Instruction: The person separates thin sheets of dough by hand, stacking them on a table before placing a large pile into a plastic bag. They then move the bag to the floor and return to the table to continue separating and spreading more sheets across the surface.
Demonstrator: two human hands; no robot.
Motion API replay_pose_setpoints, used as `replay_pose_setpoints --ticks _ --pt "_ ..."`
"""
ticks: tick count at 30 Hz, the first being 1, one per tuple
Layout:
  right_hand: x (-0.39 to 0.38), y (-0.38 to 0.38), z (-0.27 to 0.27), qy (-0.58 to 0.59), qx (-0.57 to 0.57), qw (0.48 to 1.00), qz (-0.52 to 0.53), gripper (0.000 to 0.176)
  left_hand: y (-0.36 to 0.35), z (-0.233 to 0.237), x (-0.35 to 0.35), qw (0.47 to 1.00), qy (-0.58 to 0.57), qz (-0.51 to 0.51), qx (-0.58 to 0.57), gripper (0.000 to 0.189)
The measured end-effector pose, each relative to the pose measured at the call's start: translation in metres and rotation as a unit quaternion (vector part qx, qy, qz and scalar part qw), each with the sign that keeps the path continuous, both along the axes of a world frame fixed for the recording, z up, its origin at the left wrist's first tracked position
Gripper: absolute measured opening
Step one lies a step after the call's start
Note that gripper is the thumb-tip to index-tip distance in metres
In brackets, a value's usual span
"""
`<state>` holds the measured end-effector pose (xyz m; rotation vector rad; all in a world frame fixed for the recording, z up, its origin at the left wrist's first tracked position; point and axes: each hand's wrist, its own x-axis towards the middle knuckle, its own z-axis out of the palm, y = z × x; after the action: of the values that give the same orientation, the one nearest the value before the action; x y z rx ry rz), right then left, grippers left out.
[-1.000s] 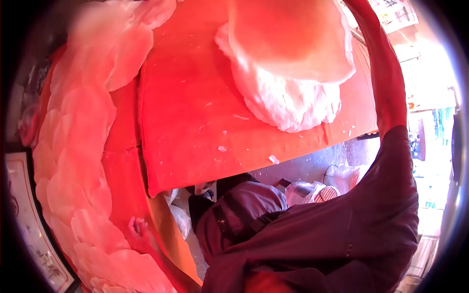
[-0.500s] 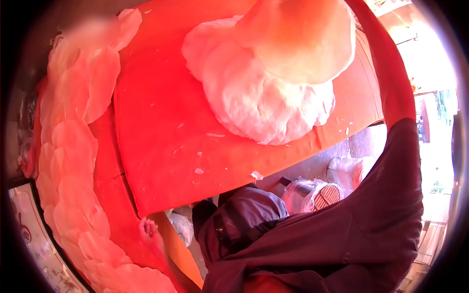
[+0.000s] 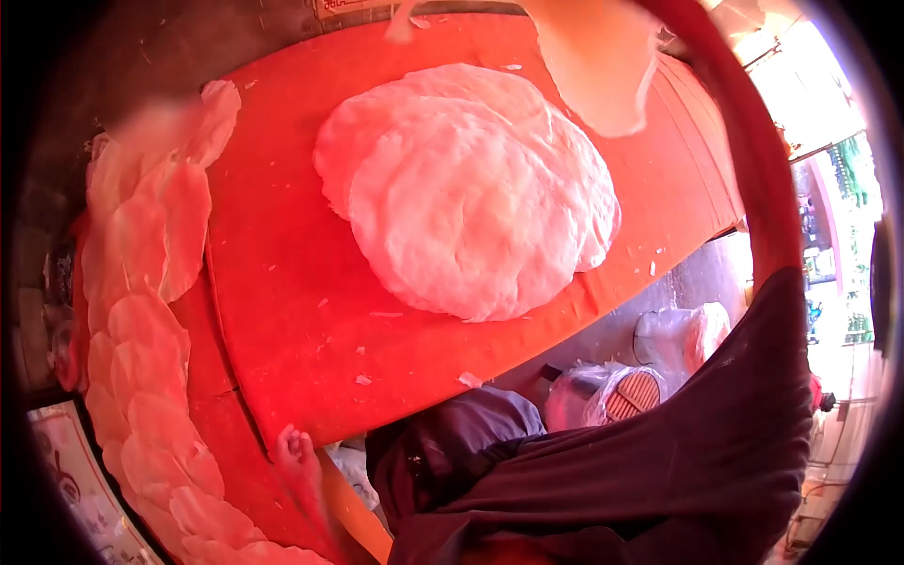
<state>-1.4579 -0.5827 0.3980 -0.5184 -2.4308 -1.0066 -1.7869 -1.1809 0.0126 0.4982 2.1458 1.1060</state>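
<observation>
A broad pile of thin, pale round sheets (image 3: 480,198) lies on the red padded surface (image 3: 311,330). Above it, at the top of the view, hangs one pale, floppy sheet (image 3: 603,71), its lower edge drooping. My right arm reaches up past the right side of this sheet and leaves the frame at the top; the right hand itself is out of view. Low on the left, my left hand (image 3: 299,454) rests by the near corner of the red surface, fingers curled in and nothing visible in them. Left of it runs a long row of overlapping pale sheets (image 3: 151,377).
Below the surface's near edge are plastic-wrapped bundles (image 3: 631,391) and a white wrapped roll (image 3: 692,334). Small pale scraps dot the red surface. A framed panel with markings (image 3: 80,480) stands at the lower left. Bright daylight comes in on the right.
The hanging sheet has moved up and away from the pile, uncovering its top. With the camera's shift, the pile appears lower and further left. My left hand stays by the corner.
</observation>
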Motion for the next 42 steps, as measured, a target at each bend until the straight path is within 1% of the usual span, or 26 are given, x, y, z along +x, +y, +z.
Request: replay_pose_setpoints --ticks 2,4,5,7,8,9,10,12,13,14,15,16,18,21,23,24,25,26,28,31,32,33,36,37,39,42 --pt "-0.002 -0.049 -0.109 -0.043 -0.052 0.998 0.01 0.036 0.013 0.008 0.015 1.0 -0.006 -0.03 0.002 0.035" --pt "-0.007 -0.115 -0.216 -0.127 -0.146 0.981 0.013 0.039 0.021 0.01 0.028 0.997 0.009 -0.072 0.007 0.035" --pt "-0.007 -0.15 -0.257 -0.185 -0.233 0.955 0.001 0.049 0.02 0.013 0.033 0.997 0.016 -0.079 0.002 0.035" --pt "-0.009 -0.244 -0.306 -0.31 -0.442 0.842 -0.025 0.071 0.015 0.018 0.038 0.995 0.034 -0.096 -0.006 0.034" --pt "-0.013 -0.288 -0.319 -0.313 -0.503 0.806 -0.011 0.083 0.01 0.019 0.04 0.994 0.04 -0.101 -0.01 0.034" --pt "-0.012 -0.333 -0.341 -0.18 -0.525 0.831 0.04 0.079 0.003 0.019 0.043 0.995 0.047 -0.093 -0.009 0.034" --pt "-0.01 -0.379 -0.363 -0.052 -0.531 0.839 0.105 0.076 -0.008 0.007 0.04 0.993 0.062 -0.099 0.022 0.033" --pt "-0.043 -0.411 -0.346 -0.117 -0.609 0.776 0.118 0.069 -0.026 -0.009 0.041 0.991 0.089 -0.093 0.04 0.032" --pt "-0.069 -0.431 -0.34 -0.159 -0.643 0.734 0.149 0.066 -0.036 -0.017 0.046 0.993 0.059 -0.063 0.075 0.033" --pt "-0.088 -0.45 -0.34 -0.161 -0.659 0.714 0.173 0.061 -0.037 -0.007 0.048 0.98 0.157 -0.099 0.071 0.035" --pt "-0.104 -0.463 -0.342 -0.165 -0.675 0.692 0.195 0.056 -0.043 0.004 0.049 0.978 0.183 -0.085 0.059 0.036" --pt "-0.122 -0.475 -0.347 -0.17 -0.689 0.672 0.212 0.052 -0.054 0.019 0.05 0.983 0.159 -0.053 0.079 0.034" --pt "-0.167 -0.502 -0.359 -0.121 -0.704 0.633 0.298 0.04 -0.103 0.007 0.048 0.987 0.161 -0.005 0.022 0.033" --pt "-0.246 -0.565 -0.359 -0.184 -0.852 0.45 0.194 0.031 -0.185 0.009 0.044 0.983 0.158 0.097 -0.003 0.031" --pt "-0.3 -0.619 -0.36 -0.222 -0.876 0.389 0.178 0.029 -0.256 -0.003 0.047 0.967 0.177 0.186 0.0 0.031" --pt "-0.329 -0.651 -0.376 -0.219 -0.899 0.33 0.19 0.03 -0.29 -0.007 0.048 0.956 0.186 0.228 0.002 0.031" --pt "-0.353 -0.683 -0.402 -0.212 -0.919 0.266 0.199 0.031 -0.32 -0.003 0.049 0.948 0.177 0.264 -0.028 0.029" --pt "-0.368 -0.714 -0.41 -0.205 -0.936 0.203 0.202 0.032 -0.354 -0.006 0.049 0.931 0.17 0.32 -0.04 0.03" --pt "-0.378 -0.757 -0.415 -0.213 -0.948 0.204 0.117 0.034 -0.42 -0.02 0.053 0.89 0.151 0.426 -0.067 0.032" --pt "-0.402 -0.819 -0.412 -0.224 -0.953 0.206 0.007 0.036 -0.518 -0.037 0.048 0.82 0.22 0.507 -0.152 0.034" --pt "-0.408 -0.832 -0.413 -0.222 -0.952 0.21 -0.033 0.037 -0.54 -0.03 0.04 0.794 0.286 0.495 -0.206 0.037" --pt "-0.409 -0.84 -0.422 -0.243 -0.945 0.22 0.005 0.035 -0.561 -0.025 0.029 0.766 0.346 0.476 -0.259 0.04" --pt "-0.403 -0.832 -0.457 -0.29 -0.915 0.25 0.125 0.029 -0.611 -0.036 -0.012 0.718 0.37 0.472 -0.353 0.057" --pt "-0.406 -0.825 -0.448 -0.29 -0.909 0.256 0.154 0.027 -0.624 -0.042 -0.027 0.715 0.359 0.479 -0.36 0.063" --pt "-0.417 -0.806 -0.395 -0.261 -0.909 0.268 0.183 0.024 -0.644 -0.053 -0.039 0.716 0.328 0.486 -0.38 0.074" --pt "-0.439 -0.772 -0.31 -0.198 -0.91 0.292 0.216 0.019 -0.66 -0.059 -0.066 0.719 0.381 0.458 -0.356 0.077"
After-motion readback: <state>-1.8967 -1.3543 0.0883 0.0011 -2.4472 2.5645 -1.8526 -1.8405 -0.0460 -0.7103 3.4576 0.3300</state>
